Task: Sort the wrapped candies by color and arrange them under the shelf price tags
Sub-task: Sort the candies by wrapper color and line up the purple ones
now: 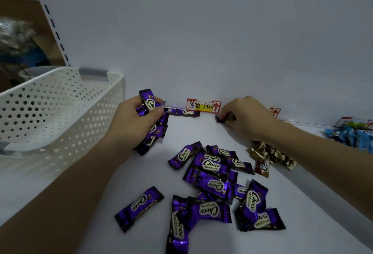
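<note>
My left hand grips a bunch of purple Choco candies, one sticking up above my fingers. My right hand pinches one purple candy against the shelf's back wall, just right of the red and yellow price tag. Two purple candies lie in a row under that tag. Several loose purple candies are piled on the white shelf in front of me. A small heap of gold candies lies under my right forearm.
A white perforated basket stands at the left on the shelf. A second price tag shows behind my right hand. Blue candies lie at the far right under another tag. A slotted shelf upright rises at the left.
</note>
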`<state>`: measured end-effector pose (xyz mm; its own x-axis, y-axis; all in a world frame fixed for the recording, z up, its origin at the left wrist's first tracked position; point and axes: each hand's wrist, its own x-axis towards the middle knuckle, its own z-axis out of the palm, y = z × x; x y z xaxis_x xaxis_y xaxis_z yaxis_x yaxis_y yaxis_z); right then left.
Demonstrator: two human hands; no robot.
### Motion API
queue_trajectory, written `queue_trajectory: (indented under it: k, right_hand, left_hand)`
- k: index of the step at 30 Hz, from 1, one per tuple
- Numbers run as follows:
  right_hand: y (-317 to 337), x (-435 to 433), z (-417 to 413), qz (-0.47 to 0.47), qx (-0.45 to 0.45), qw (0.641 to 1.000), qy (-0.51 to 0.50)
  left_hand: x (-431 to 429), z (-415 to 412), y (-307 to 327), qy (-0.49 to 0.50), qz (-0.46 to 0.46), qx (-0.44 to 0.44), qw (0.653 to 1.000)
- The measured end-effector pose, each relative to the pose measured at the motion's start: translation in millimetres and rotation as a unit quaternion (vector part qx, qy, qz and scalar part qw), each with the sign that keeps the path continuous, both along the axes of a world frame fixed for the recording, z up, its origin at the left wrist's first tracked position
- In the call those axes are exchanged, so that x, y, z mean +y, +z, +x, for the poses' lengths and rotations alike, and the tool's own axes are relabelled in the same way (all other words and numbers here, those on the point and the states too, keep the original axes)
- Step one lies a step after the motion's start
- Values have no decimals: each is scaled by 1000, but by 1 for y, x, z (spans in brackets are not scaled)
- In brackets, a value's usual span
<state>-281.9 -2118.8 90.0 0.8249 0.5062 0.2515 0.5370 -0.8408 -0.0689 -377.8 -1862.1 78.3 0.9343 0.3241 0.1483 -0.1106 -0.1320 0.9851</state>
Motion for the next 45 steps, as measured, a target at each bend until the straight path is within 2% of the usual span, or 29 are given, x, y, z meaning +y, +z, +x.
queue_trajectory:
  k: [6,12,16,19,22,24,25,27,28,31,33,36,38,41,45]
  right_hand:
    - [-9,16,4,48,-2,998,45]
    - [-16,28,12,68,-29,997,38]
    - [-21,27,11,61,-62,995,47]
    - [-20,25,10,64,-42,996,44]
    - [-5,25,0,142,-36,988,48]
    - [12,33,-16,278,3,959,49]
    - [20,39,-25,336,64,938,62]
    - [33,53,-42,374,200,899,112]
    - [36,58,-48,354,230,896,137]
    - [33,71,-51,285,206,920,172]
    - [29,73,-48,294,201,922,153]
    - [33,67,-43,405,243,876,101]
    - [36,55,-38,438,261,858,63]
    - [29,41,-24,402,292,866,59]
    - [10,43,-15,211,195,952,110]
  left_hand:
    - [-1,-1,0,-9,6,2,1000]
    - [-2,-2,1,-15,6,10,1000]
    - [-3,-3,3,-24,-3,17,1000]
    - [-4,-4,4,-37,-38,27,998]
    - [-5,-6,6,-65,-65,41,995]
    - [-8,-7,7,-84,-51,50,994]
    - [-9,-8,7,-95,-37,53,993]
    - [-11,-11,7,-116,19,47,992]
    - [-12,-14,8,-131,53,40,989]
    - [-13,-20,11,-182,122,26,975]
    - [-11,-21,12,-195,147,29,969]
    - [2,-16,11,-146,186,45,971]
    - [12,-14,10,-91,195,48,975]
    - [23,-10,8,-27,189,39,981]
    - [25,-8,1,-15,230,59,971]
